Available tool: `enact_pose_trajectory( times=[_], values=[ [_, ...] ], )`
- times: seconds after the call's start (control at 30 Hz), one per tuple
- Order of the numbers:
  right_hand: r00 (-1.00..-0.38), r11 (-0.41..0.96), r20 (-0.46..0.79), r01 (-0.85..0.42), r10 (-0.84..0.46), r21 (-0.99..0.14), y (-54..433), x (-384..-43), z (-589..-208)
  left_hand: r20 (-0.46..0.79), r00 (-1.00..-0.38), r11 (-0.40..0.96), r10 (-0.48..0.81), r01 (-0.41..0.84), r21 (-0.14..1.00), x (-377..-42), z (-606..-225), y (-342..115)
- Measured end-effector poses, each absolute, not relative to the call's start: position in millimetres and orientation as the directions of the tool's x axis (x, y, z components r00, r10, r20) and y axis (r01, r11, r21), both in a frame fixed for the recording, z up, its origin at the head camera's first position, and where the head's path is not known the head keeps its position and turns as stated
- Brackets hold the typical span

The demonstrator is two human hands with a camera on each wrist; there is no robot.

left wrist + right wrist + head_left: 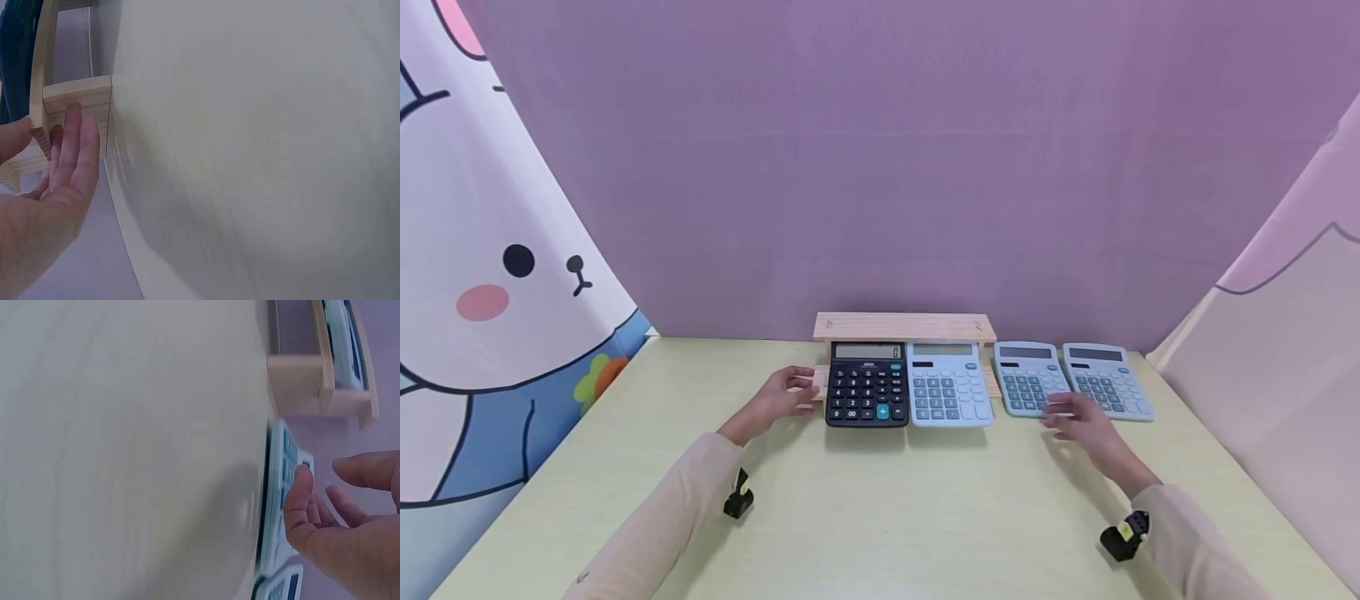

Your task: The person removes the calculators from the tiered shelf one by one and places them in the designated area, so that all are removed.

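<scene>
A small wooden rack stands at the back of the table, holding a black calculator and a pale blue calculator side by side. My left hand is at its left end; in the left wrist view, the thumb and fingers lie on either side of the rack's board edge. Two more pale blue calculators lie to the right of the rack, a nearer one and an outer one. Over the nearer one's lower right corner is my right hand, fingers loosely bent, nothing between thumb and fingers.
Behind the rack rises a purple cloth backdrop. A cartoon-printed cloth borders the left side, and a pink and white cloth the right. The pale wooden table spreads in front of the rack.
</scene>
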State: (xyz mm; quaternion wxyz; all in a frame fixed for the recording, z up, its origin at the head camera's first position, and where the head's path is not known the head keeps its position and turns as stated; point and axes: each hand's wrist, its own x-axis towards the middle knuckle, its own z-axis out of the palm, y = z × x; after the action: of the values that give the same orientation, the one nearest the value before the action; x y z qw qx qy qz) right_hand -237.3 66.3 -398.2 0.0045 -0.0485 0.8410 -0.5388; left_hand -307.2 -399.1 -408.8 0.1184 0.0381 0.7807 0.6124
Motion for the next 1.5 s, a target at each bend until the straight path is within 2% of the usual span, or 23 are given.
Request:
enact_pose_trajectory(
  times=[0.23,0.57,0.77,1.07,1.5],
  values=[
    [-0.992,0.346,0.006,-0.050,-0.127,-0.937,47,-234,-397,-0.140,-0.970,0.245,0.200,-0.089,0.965,-309,-409,-399],
    [-0.984,0.340,-0.002,-0.060,-0.177,-0.939,24,-231,-400,-0.144,-0.968,0.239,0.203,-0.094,0.967,-309,-407,-398],
    [-0.977,0.287,0.006,-0.068,-0.212,-0.956,10,-229,-400,-0.143,-0.969,0.233,0.202,-0.094,0.968,-308,-407,-397],
    [-0.981,0.249,-0.037,-0.011,-0.190,-0.968,-4,-231,-399,-0.143,-0.969,0.233,0.203,-0.094,0.968,-308,-409,-398],
    [-0.980,0.200,-0.048,0.009,-0.192,-0.980,-11,-231,-398,-0.142,-0.968,0.239,0.205,-0.091,0.967,-308,-408,-399]
  ],
)
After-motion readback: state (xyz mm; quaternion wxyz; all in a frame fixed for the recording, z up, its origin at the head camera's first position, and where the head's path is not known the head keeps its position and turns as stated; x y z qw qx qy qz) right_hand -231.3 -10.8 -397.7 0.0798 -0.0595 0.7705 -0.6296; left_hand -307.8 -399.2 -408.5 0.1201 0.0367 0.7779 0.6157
